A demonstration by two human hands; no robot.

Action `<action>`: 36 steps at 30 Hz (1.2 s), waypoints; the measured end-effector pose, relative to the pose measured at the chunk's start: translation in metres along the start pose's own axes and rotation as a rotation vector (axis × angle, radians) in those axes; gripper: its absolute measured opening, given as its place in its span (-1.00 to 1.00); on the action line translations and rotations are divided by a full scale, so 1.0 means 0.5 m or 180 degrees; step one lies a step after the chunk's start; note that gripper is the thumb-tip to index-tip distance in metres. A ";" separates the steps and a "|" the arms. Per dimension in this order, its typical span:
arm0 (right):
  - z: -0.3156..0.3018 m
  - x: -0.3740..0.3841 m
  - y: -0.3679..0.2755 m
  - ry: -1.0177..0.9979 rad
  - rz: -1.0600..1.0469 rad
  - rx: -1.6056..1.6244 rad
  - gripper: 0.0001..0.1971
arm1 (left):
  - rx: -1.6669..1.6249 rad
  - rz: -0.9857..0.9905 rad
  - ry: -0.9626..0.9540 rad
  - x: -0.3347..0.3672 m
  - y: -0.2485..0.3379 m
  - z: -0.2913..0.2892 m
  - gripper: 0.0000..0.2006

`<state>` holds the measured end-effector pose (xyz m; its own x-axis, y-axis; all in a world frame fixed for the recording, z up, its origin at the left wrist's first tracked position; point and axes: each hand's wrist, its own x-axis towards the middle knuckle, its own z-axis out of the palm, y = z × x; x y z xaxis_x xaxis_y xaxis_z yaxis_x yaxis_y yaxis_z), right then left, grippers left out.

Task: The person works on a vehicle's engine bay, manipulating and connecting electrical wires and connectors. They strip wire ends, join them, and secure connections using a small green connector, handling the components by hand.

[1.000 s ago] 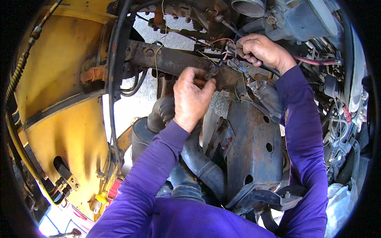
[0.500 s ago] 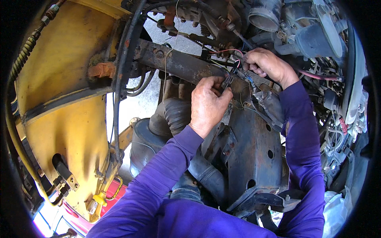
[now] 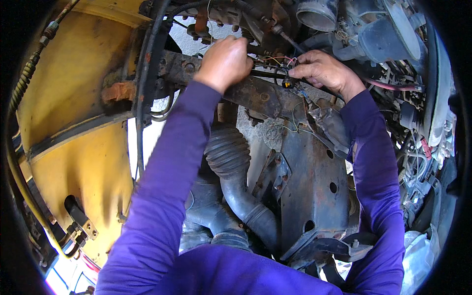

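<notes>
My right hand (image 3: 322,73) pinches a small black wire connector (image 3: 287,83) with a yellow inside, at the upper middle of the view. Thin red and yellow wires (image 3: 278,60) run leftward from near its fingertips. My left hand (image 3: 227,61) is closed in a fist to the left, above the rusty frame beam (image 3: 260,97). Its fingers face away, so what it holds, if anything, is hidden. Blue wires (image 3: 301,92) lie just below the connector.
A yellow metal body panel (image 3: 73,162) stands on the left. Below my hands are a ribbed rubber hose (image 3: 227,150) and a grey bracket with round holes (image 3: 314,182). A bundle of loose wiring (image 3: 418,172) hangs at the right, below a grey canister (image 3: 388,42).
My left hand has moved up and left, away from the connector, and has closed into a fist. My right hand has shifted slightly left and down. The yellow-centred connector now shows.
</notes>
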<state>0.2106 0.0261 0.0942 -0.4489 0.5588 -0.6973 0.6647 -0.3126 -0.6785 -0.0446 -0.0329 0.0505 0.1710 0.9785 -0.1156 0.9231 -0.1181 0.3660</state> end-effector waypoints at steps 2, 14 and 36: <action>-0.003 -0.001 -0.008 -0.0036 -0.0015 -0.0091 -0.56 | 0.0177 0.0109 -0.1005 0.064 -0.029 0.008 -0.54; -0.008 0.016 0.007 -0.0438 -0.0119 -0.0201 -0.66 | -0.0272 0.0584 -0.0095 0.122 -0.110 0.030 -0.50; 0.052 0.001 -0.033 -0.0632 -0.1212 -0.2066 -0.66 | -0.1632 -0.1655 -0.0175 -0.379 0.118 -0.053 -0.53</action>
<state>0.1839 0.0117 0.0991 -0.7743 0.3701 -0.5132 0.6322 0.4197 -0.6513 -0.0316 -0.2209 0.1182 -0.2159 0.8749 -0.4335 0.6148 0.4667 0.6357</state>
